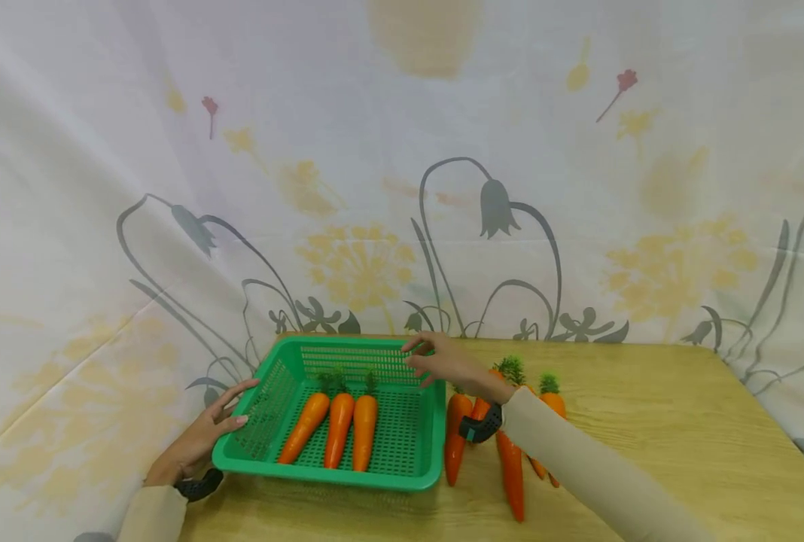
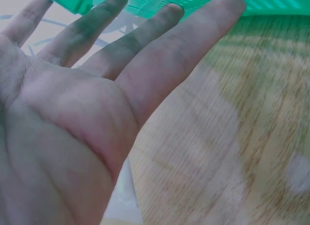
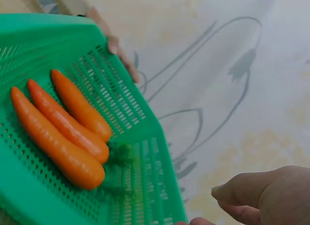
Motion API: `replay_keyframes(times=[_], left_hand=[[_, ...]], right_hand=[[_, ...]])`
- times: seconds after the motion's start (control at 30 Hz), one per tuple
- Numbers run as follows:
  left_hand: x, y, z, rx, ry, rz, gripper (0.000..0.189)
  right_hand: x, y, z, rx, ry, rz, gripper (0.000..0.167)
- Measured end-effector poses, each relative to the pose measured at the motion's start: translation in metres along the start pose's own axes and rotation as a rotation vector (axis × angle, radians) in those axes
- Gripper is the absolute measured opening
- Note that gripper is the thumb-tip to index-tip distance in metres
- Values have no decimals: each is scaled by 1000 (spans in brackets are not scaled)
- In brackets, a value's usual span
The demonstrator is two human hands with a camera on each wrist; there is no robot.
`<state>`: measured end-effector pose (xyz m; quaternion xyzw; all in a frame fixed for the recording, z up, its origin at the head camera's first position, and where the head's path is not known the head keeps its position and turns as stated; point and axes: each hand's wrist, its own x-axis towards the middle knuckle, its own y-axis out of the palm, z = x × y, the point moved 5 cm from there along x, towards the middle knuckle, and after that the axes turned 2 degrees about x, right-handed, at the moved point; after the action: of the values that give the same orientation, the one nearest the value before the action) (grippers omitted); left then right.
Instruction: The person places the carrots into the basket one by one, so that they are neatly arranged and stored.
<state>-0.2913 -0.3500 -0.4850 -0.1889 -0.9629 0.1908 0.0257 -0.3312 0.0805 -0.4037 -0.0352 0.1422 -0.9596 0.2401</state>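
A green plastic basket (image 1: 327,477) with slotted walls stands on the wooden table. Three orange carrots (image 1: 339,429) with green tops lie side by side on its floor. At the basket's left wall, my left hand (image 1: 202,440) has its fingers stretched out, fingertips right at the green plastic; the left wrist view shows the palm bare. My right hand (image 1: 446,363) hovers over the back right corner of the basket, its fingers loosely bent. Nothing shows between the thumb and fingers of the right hand (image 3: 286,196) in the right wrist view, where some fingertips sit close to the rim.
Several more carrots (image 1: 511,474) lie on the table (image 1: 646,421) just right of the basket, partly hidden under the right forearm. Behind the table hangs a pale curtain (image 1: 388,150) with printed flowers. Each wrist wears a black band (image 1: 481,424).
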Motion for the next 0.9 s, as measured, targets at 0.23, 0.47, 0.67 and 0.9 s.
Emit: replay_keyframes(times=[0.23, 0.47, 0.67, 0.9], left_hand=[[-1, -2, 2, 17, 3, -5, 61], [1, -1, 1, 12, 12, -6, 61], [0, 0, 2, -26, -8, 7, 62], [1, 0, 1, -12, 8, 8, 62]], right_hand=[[-33, -36, -2, -40, -54, -61, 35], [-61, -64, -20, -109, -60, -152, 26], [-87, -85, -31, -125, -48, -201, 28], [-119, -104, -42, -132, -23, -261, 35]])
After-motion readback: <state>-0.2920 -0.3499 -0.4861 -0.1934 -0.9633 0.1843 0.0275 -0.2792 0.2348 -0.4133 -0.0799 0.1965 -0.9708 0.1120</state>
